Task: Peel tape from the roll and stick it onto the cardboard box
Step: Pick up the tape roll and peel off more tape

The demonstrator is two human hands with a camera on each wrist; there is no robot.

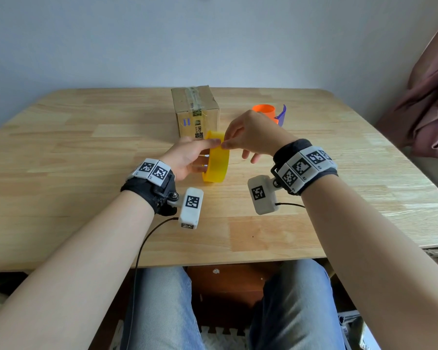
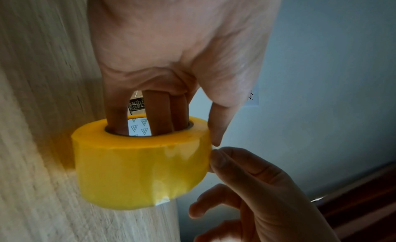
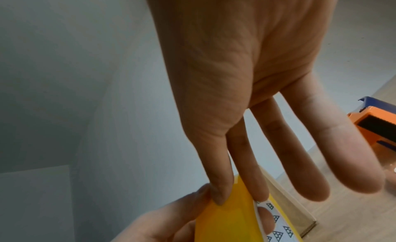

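A yellow tape roll (image 1: 216, 161) stands on edge on the wooden table (image 1: 86, 152), just in front of the cardboard box (image 1: 196, 109), which has clear tape along its top. My left hand (image 1: 207, 155) grips the roll, several fingers (image 2: 158, 113) pushed through its core and the thumb on the outer face. My right hand (image 1: 225, 144) pinches at the roll's top with thumb and forefinger, right beside the left thumb; the other fingers (image 3: 310, 161) stay straight and spread. In the wrist views the tape roll (image 2: 139, 164) (image 3: 231, 220) shows no clearly lifted free end.
An orange and blue tape dispenser (image 1: 269, 112) sits behind my right hand, right of the box. A pink cloth (image 1: 425, 102) hangs past the table's right edge. The wall stands close behind the table.
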